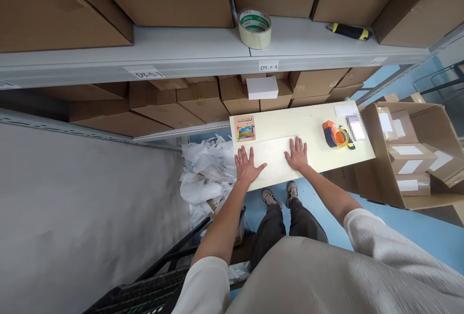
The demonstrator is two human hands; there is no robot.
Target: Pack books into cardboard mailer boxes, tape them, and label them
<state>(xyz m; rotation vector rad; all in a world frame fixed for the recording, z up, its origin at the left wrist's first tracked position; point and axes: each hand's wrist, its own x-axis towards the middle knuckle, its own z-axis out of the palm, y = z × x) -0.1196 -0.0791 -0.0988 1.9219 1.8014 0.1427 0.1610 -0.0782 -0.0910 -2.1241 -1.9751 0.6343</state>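
A thin white sheet [273, 152], which looks like wrapping paper, lies flat on the pale board-like table [311, 125]. On its left end rests my left hand [248, 165], palm down with fingers spread. Flat near its right end is my right hand [297, 154], fingers stretched out. Neither hand grips anything. Just beyond my left hand lies a small orange packet [245, 128] with a colourful picture. To the right of my right hand stands an orange and dark tape dispenser [334, 135].
Crumpled white paper [206, 174] is heaped at the table's left. An open carton [384, 174] with small boxes stands right. Overhead, the shelf [203, 46] holds a tape roll [254, 30] and a utility knife [350, 31]. A white box [262, 88] sits beneath.
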